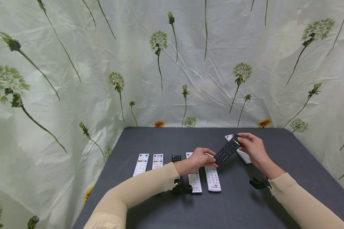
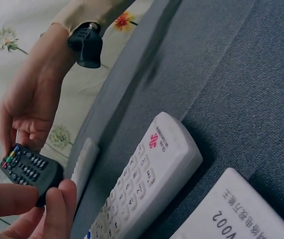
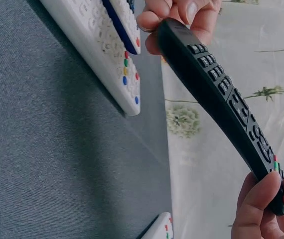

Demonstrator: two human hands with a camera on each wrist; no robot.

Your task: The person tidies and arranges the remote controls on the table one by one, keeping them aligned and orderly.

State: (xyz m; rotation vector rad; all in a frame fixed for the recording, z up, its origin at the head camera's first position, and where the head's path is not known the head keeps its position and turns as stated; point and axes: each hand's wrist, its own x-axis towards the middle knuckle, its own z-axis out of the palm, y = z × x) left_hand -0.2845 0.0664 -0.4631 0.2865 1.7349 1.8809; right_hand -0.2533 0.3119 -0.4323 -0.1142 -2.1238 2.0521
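Note:
A black remote control [image 1: 227, 150] with rows of buttons is held aloft, slanting, between both hands. My left hand [image 1: 200, 161] pinches its lower end between thumb and fingers. At the upper end, beside the coloured buttons, my right hand [image 1: 253, 149] pinches it too. The right wrist view shows this black remote [image 3: 216, 99] from the side, with fingers on each end. Under my left hand lies a white remote [image 1: 213, 181], partly covered. A tilted white remote [image 1: 244, 156] lies behind the held one, partly hidden by it.
More remotes lie in a row on the dark grey table [image 1: 232, 203]: a white one [image 1: 141, 163], another white one [image 1: 157, 161], a black one [image 1: 176, 158] mostly behind my left arm, and a labelled white one [image 1: 195, 183]. A flower-print curtain [image 1: 137, 63] hangs behind.

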